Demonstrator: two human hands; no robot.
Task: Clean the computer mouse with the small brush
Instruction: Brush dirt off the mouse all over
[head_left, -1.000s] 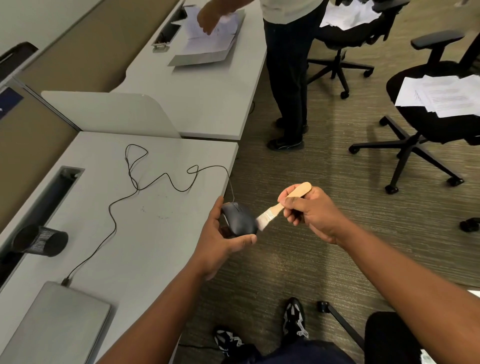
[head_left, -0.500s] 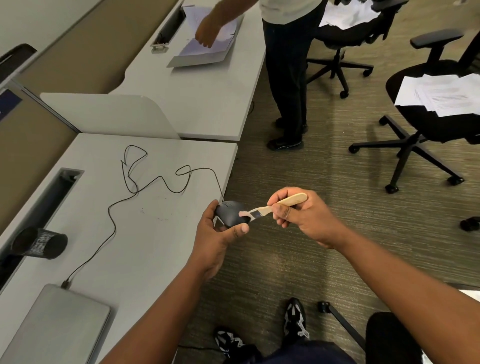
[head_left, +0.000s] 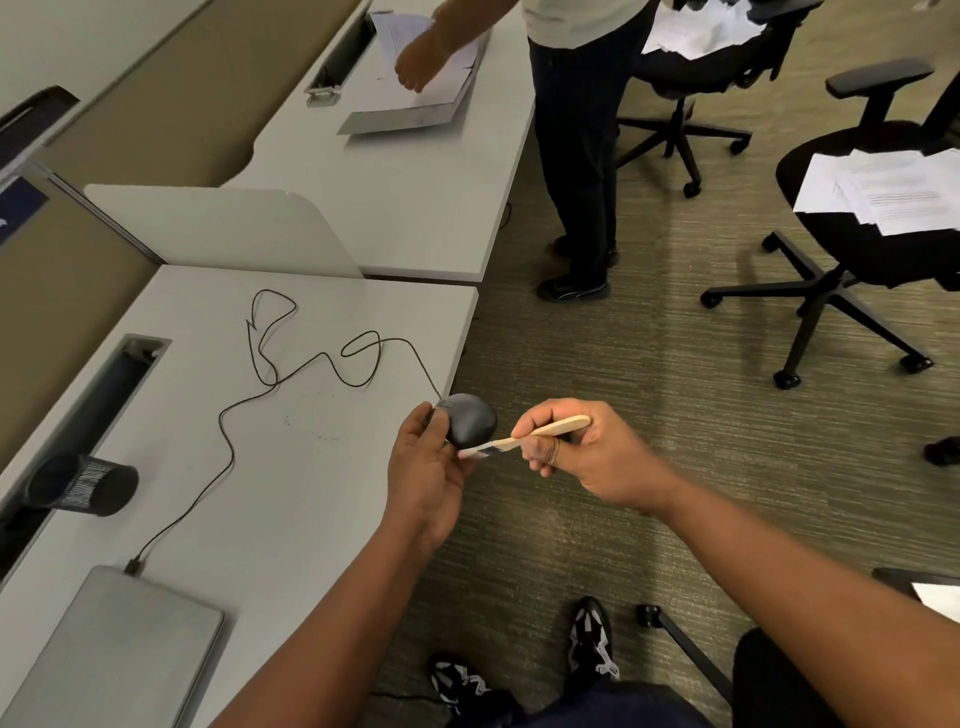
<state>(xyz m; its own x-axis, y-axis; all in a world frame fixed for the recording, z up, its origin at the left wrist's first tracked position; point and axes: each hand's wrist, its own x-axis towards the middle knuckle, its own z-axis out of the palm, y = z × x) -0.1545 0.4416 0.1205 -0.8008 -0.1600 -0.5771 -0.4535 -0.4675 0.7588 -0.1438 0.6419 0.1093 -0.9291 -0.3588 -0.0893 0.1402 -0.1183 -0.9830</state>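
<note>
While the left hand (head_left: 423, 467) grips the computer mouse (head_left: 470, 419) beside the table (head_left: 291, 467) edge, the right hand (head_left: 587, 452), pinching the small brush (head_left: 524, 439), should sweep lightly along the seam, where bristles seemingly touch.

Dark mouse (head_left: 471, 419), wooden brush (head_left: 524, 439) apparently touching.

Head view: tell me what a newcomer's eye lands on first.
The two hands at the centre: the left hand holds a dark mouse beyond the desk edge, while the right hand puts a small wooden brush against its near side. Next, the mouse's cable looping across the desk to a closed laptop.
</note>
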